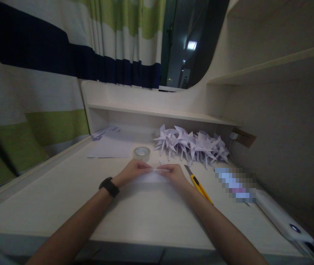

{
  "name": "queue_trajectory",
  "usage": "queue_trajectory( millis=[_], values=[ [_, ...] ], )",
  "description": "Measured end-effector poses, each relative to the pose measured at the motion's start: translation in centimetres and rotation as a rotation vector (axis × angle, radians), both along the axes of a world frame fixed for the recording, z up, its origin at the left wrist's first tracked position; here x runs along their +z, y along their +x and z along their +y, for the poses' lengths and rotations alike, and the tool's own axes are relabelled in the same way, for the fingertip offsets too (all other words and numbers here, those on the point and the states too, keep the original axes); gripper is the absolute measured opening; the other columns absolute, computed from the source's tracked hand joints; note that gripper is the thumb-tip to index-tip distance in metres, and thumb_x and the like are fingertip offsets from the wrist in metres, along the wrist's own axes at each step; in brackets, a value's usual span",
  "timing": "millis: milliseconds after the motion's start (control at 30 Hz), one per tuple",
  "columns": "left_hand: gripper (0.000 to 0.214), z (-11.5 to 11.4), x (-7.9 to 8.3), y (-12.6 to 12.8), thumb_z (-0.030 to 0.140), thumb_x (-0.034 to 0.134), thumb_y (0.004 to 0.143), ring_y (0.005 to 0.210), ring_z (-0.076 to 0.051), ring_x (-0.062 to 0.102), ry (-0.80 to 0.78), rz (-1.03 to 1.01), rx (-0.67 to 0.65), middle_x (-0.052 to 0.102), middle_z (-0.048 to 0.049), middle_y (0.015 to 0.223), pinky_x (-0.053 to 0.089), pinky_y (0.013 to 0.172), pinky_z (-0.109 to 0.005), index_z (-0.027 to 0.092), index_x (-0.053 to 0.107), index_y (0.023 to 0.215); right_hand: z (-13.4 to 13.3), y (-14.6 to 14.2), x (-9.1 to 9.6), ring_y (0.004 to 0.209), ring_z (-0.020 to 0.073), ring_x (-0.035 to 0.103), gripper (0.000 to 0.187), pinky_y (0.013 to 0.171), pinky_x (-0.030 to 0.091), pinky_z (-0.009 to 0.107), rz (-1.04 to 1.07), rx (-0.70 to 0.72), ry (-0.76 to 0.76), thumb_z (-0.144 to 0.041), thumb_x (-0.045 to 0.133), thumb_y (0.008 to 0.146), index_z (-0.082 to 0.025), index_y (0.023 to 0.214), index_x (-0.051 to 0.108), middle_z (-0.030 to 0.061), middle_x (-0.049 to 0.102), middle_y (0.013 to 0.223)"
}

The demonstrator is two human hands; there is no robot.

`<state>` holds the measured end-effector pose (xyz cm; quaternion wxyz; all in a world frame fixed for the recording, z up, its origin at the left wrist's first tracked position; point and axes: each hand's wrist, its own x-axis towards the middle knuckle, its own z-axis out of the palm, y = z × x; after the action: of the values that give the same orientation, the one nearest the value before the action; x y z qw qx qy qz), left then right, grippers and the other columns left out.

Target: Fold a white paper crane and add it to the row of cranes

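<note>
A sheet of white paper (150, 178) lies on the desk between my hands. My left hand (136, 171), with a dark watch on its wrist, pinches the paper's far edge. From the other side my right hand (173, 172) pinches the same edge, its fingertips close to those of the left. The edge looks raised or folded at the fingertips; the exact fold is too small to make out. Just beyond my left hand stands a roll of clear tape (141, 154). To the right of my right hand lies a yellow utility knife (199, 186) with its blade out.
Several white paper pinwheels (192, 143) are heaped at the back right. A stack of white paper (112, 144) lies at the back left, with paper strips behind it. A blurred-out object (234, 185) and a long white device (279, 213) lie along the right wall.
</note>
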<state>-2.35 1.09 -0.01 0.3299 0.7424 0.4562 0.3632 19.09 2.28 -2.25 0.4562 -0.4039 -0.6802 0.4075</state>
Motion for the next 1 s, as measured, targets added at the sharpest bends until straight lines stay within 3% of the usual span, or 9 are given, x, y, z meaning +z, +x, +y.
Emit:
queue_trajectory(
  millis=[267, 400, 600, 1000],
  values=[
    [0.027, -0.28, 0.64, -0.14, 0.033, 0.069, 0.072, 0.078, -0.022, 0.067, 0.002, 0.009, -0.107, 0.075, -0.0070, 0.090, 0.049, 0.070, -0.029, 0.017, 0.076, 0.093, 0.18, 0.09, -0.16, 0.060, 0.0184, 0.062, 0.037, 0.058, 0.045, 0.028, 0.100, -0.030, -0.126, -0.043, 0.080, 0.056, -0.015, 0.081, 0.076, 0.0072, 0.073, 0.072],
    [0.025, 0.02, 0.24, -0.27, 0.032, 0.068, 0.074, 0.079, -0.023, 0.067, 0.030, -0.043, -0.027, 0.075, -0.0083, 0.090, 0.049, 0.071, -0.030, 0.017, 0.076, 0.092, 0.24, 0.10, -0.20, 0.060, 0.0174, 0.061, 0.036, 0.057, 0.044, 0.027, 0.144, -0.048, -0.138, -0.041, 0.081, 0.054, -0.015, 0.079, 0.076, 0.0066, 0.072, 0.071],
    [0.028, -0.04, 0.29, -0.36, 0.033, 0.069, 0.072, 0.065, -0.020, 0.064, -0.019, -0.103, 0.095, 0.075, -0.0092, 0.079, 0.045, 0.058, -0.027, 0.014, 0.076, 0.091, 0.11, 0.15, 0.01, 0.062, 0.0190, 0.062, 0.038, 0.057, 0.046, 0.028, 0.212, -0.073, -0.168, -0.041, 0.082, 0.052, -0.015, 0.080, 0.076, 0.0073, 0.072, 0.072],
    [0.030, -0.01, 0.56, -0.85, 0.030, 0.073, 0.070, 0.071, -0.020, 0.066, -0.062, -0.226, 0.041, 0.075, -0.0101, 0.087, 0.052, 0.066, -0.032, 0.014, 0.075, 0.095, 0.02, 0.44, 0.70, 0.052, 0.0141, 0.060, 0.043, 0.048, 0.050, 0.026, 0.292, 0.000, -0.285, -0.037, 0.086, 0.050, -0.014, 0.085, 0.076, 0.0060, 0.072, 0.070]
  ],
)
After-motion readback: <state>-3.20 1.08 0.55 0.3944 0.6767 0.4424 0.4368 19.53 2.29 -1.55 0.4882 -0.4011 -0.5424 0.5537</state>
